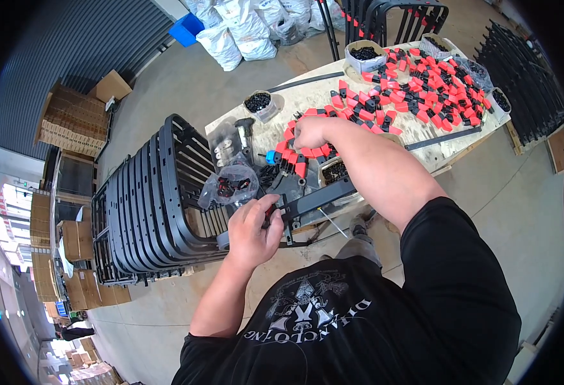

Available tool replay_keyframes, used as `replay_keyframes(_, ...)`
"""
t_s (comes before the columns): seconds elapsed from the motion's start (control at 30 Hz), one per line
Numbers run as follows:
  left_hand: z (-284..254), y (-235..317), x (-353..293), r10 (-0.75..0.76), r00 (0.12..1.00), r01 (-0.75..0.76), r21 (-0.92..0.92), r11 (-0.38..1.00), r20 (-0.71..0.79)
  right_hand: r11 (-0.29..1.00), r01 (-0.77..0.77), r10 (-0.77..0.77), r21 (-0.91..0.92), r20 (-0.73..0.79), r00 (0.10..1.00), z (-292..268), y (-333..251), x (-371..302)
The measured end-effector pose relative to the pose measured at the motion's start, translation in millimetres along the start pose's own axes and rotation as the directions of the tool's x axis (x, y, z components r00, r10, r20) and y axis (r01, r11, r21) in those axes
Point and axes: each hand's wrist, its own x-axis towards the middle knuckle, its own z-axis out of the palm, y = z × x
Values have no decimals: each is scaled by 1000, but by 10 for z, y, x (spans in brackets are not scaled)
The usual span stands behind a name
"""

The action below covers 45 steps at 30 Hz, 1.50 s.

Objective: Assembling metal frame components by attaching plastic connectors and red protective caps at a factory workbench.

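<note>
My left hand (251, 232) is closed at the near end of a black metal bar (323, 196). A small red-and-black plastic piece (270, 211) shows between its thumb and forefinger. Across the table, my right hand (311, 133) is curled at the left edge of a heap of red-and-black plastic pieces (423, 93); what its fingers hold, if anything, is hidden. Just below that hand lie more such pieces (301, 168). My right forearm passes over the bar's far end and partly covers a box of small dark parts (335, 171).
Black tubular frames (144, 199) stand stacked to the left. On the table (301, 96) are a hammer (244, 133), a clear plastic bag (234, 184), a blue item (271, 156) and tubs of black parts (260, 106). White sacks (243, 29) and a blue bin (185, 29) stand beyond.
</note>
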Motion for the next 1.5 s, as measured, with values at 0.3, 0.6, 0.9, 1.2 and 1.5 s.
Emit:
replay_keyframes(0.3,48,123,-67,-286,958,252,-549,797,24,1000,3,-3,15,-14,1000,0,-21,-1)
replay_keyframes(0.6,-210,60,113,9,967,-21,46,999,255,999,24,-23,28,-30,999,0,12,-1)
replay_keyframes(0.9,-208,65,223,14,945,-43,80,996,327,999,28,-27,43,-37,999,35,13,7)
replay_keyframes(1.2,-219,115,245,-47,906,-34,183,983,421,996,65,-63,66,-36,997,56,50,63)
replay_keyframes(1.5,-59,73,-7,83,971,-137,238,962,225,998,56,-53,42,-66,996,60,78,69)
